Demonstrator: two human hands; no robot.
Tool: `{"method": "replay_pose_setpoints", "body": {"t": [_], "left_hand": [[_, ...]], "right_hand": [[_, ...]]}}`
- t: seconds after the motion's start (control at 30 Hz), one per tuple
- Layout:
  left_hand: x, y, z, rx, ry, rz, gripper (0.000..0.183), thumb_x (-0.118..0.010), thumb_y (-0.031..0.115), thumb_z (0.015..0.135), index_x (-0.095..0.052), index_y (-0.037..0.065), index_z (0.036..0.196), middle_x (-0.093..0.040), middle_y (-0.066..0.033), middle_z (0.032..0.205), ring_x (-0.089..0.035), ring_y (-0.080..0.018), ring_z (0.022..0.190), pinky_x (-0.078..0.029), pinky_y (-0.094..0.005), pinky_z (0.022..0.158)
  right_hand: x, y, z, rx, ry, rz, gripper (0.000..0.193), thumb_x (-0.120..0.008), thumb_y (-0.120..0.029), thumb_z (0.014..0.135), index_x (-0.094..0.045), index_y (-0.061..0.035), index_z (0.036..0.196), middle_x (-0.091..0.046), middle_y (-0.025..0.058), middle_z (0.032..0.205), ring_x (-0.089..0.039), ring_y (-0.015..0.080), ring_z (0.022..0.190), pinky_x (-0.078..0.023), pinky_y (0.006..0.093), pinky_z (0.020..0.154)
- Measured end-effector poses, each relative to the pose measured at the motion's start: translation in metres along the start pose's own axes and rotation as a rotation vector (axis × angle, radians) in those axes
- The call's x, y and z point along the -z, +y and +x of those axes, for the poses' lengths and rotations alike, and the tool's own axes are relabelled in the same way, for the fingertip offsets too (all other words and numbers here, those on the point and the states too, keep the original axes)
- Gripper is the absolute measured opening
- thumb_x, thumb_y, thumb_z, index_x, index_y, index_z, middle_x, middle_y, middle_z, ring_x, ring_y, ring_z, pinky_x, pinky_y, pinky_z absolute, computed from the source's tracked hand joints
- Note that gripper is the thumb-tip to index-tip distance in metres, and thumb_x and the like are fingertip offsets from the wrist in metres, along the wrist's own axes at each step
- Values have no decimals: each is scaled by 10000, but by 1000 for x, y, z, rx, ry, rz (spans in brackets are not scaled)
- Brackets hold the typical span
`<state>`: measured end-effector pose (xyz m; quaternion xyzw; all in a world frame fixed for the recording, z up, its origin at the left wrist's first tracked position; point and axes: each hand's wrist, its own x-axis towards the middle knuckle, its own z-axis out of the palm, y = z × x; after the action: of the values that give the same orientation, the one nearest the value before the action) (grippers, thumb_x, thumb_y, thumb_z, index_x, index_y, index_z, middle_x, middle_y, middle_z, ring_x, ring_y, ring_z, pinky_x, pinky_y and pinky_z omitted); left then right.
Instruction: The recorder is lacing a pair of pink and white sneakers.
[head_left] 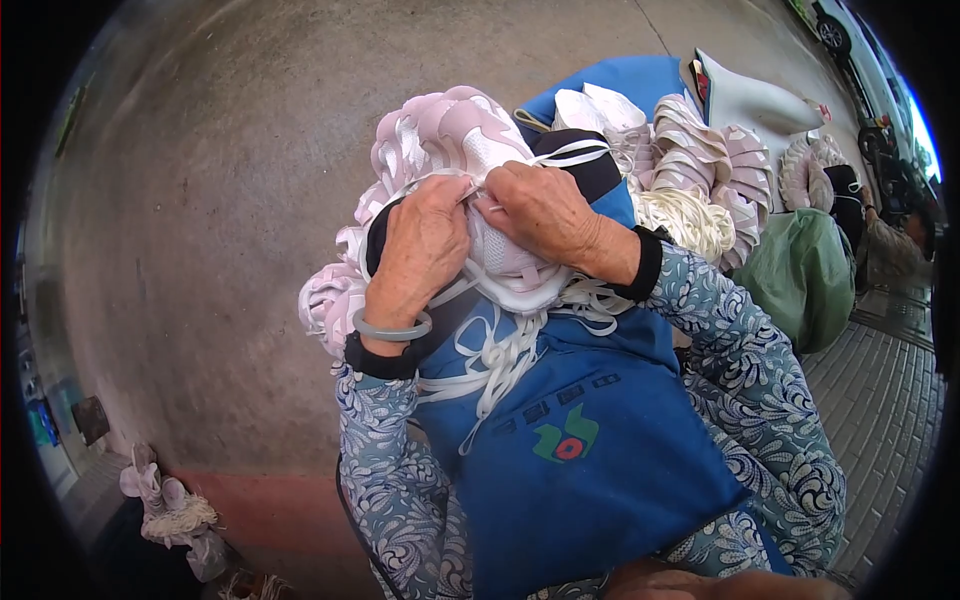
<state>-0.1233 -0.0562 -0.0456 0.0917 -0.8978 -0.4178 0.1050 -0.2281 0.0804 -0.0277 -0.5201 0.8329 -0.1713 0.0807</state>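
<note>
A pale pink and white shoe upper (500, 250) lies over my lap, its rounded toe end toward me. My left hand (425, 235), with a bangle on the wrist, is closed in a pinch on a white shoelace (455, 173) at the upper's lacing edge. Close beside it, my right hand (545, 212) pinches at the same spot, fingers curled; its fingertips partly hide the lace. Loose white laces (495, 355) lie in a tangle on my blue apron (600, 480). Beyond my hands, a row of nested pink and white uppers (440, 130) curves around to the left.
More bundled uppers (690, 150) and a heap of cream laces (685, 222) sit to the right, by a green plastic bag (800, 280). Another person (895, 245) is at the far right. Further uppers (165, 500) lie on the lower left. Concrete floor (230, 250) spreads leftward.
</note>
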Motion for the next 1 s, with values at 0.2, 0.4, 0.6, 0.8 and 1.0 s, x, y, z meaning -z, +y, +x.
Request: {"method": "replay_pose_setpoints", "body": {"t": [0.2,0.4,0.6,0.8,1.0], "left_hand": [[-13,-1,-4,-47,80,-65,222,-494,21,849,-612,2,1035,-622,-183,1031,-621,-365,900,-500,-396,793],[-11,11,-9,19,105,-69,237,-493,23,852,-574,8,1074,-615,-180,1051,-606,-370,965,-491,-388,809],[-17,10,-8,-118,355,182,208,-533,44,860,-556,46,1066,-630,-151,1015,-617,-307,953,-475,-357,836],[-12,10,-9,-6,176,-110,214,-545,35,853,-547,43,1067,-616,-152,965,-612,-309,856,-480,-362,792],[-12,10,-13,182,131,-298,207,-577,93,863,-531,23,1052,-599,-151,1002,-596,-307,925,-459,-370,847]], "right_hand": [[-5,-3,-3,3,-2,-92,255,-602,-249,838,-567,0,800,-611,160,749,-634,319,677,-498,396,571],[4,-4,7,117,-54,-99,202,-601,-186,797,-582,15,805,-623,171,767,-635,340,676,-500,421,566],[23,20,27,223,-210,217,213,-554,-152,763,-574,48,694,-559,256,650,-595,375,593,-460,445,554],[25,19,8,160,-177,288,213,-557,-152,797,-549,34,695,-534,231,611,-582,360,572,-446,425,536],[17,-2,12,78,-124,40,253,-612,-221,806,-607,31,787,-633,201,738,-645,354,717,-519,404,640]]}}
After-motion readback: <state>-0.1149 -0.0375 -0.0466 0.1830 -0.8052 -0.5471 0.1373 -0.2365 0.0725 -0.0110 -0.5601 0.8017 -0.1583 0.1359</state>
